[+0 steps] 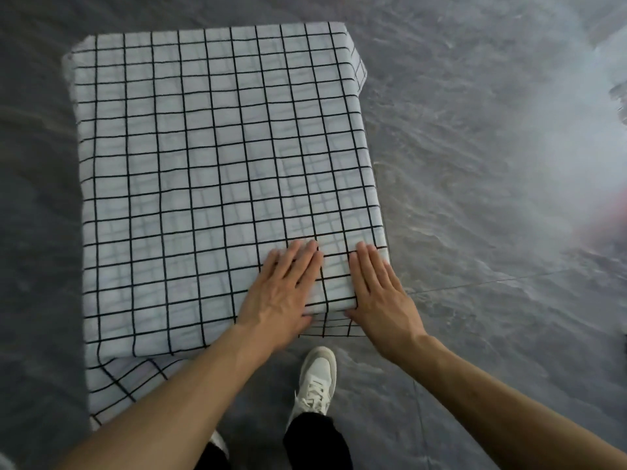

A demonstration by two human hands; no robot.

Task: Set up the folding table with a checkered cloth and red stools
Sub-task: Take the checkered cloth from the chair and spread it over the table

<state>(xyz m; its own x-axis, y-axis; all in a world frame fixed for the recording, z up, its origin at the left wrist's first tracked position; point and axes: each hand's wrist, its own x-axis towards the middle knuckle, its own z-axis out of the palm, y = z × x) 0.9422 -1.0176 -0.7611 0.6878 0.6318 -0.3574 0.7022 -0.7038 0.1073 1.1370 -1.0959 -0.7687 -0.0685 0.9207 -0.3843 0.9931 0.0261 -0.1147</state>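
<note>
Forearms: two bare forearms come in from the bottom edge of the frame and reach up toward the middle.
Left hand [283, 293]: lies palm-down on the cloth just right of lower centre, fingers straight and close together, gripping nothing.
Right hand [380, 293]: flat on the cloth just beside the left hand, at the lower right corner of the covered top; fingers straight, thumb down over the near edge — it holds nothing.
Cloth [210, 171]: white with a black grid, spread over the whole top and filling the left and centre of the frame; it hangs over the near edge at lower left, and a small flap droops at the upper right corner.
Table: fully hidden under the cloth; only its flat rectangular outline shows.
Shoe [317, 378]: a white laced sneaker at bottom centre, below the hands, with a dark trouser leg beneath it.
Floor [475, 164]: grey stone-like tiles with pale streaks around the table — a bright blurred glare at the right edge.
</note>
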